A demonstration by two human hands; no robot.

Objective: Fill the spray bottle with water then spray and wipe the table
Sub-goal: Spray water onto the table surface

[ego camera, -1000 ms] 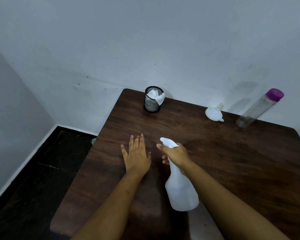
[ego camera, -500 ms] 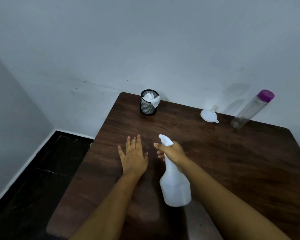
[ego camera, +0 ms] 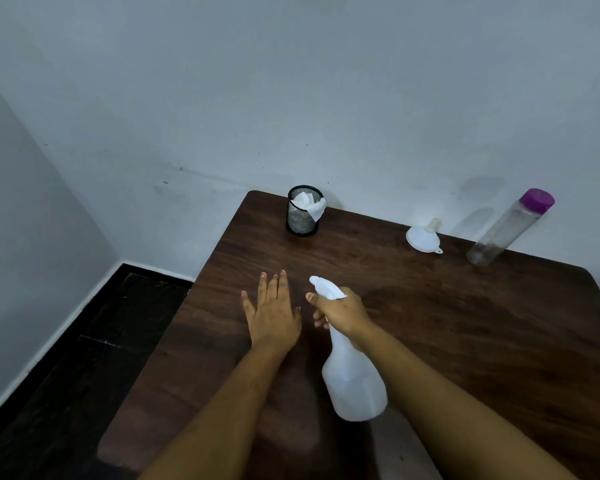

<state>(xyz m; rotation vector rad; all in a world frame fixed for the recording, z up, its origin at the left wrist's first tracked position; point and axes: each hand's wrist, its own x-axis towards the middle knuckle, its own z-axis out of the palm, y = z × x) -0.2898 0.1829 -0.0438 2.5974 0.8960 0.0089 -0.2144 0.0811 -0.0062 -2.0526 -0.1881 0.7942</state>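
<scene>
My right hand (ego camera: 342, 311) grips the neck and trigger of a white translucent spray bottle (ego camera: 355, 379), held above the dark wooden table (ego camera: 465, 323) with its nozzle pointing away toward the far left. Its fingers wrap the trigger. My left hand (ego camera: 272, 308) lies flat on the table just left of the bottle, fingers spread, holding nothing. A white cloth (ego camera: 309, 204) sticks out of a black mesh cup (ego camera: 302, 216) at the table's far left corner.
A white funnel (ego camera: 423, 237) lies near the back edge. A clear bottle with a purple cap (ego camera: 510, 226) leans against the wall at the far right. The table's left edge drops to a dark floor (ego camera: 66, 375). White walls close the back and left.
The view has shifted slightly; both hands and the spray bottle hold about the same pose, the bottle edging a little left and nearer.
</scene>
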